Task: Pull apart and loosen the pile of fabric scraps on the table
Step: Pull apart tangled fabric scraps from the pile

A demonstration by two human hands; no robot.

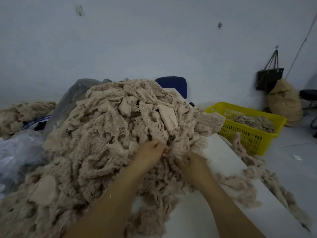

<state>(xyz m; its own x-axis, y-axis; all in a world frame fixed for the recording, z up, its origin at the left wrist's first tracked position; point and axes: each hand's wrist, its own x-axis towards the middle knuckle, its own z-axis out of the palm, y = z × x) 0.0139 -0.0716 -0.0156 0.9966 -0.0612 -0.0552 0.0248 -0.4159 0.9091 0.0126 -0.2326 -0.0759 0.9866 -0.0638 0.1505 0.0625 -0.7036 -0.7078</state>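
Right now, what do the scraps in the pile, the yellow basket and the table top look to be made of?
scraps: soft beige pile fabric, perhaps fleece or faux fur. The surfaces are fuzzy and the edges fray, and some pieces show a smooth flat backing.
basket: rigid yellow plastic with a slight sheen and moulded lattice walls.
table: smooth matte white board, possibly laminate. The core is not visible.

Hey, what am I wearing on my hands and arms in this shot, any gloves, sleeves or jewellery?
Nothing is worn on them. The left hand and right hand are bare, with no gloves, rings or watch in view. Both forearms are uncovered down to the picture's bottom edge, so no sleeve shows. A few pale specks of fluff cling to the left forearm.
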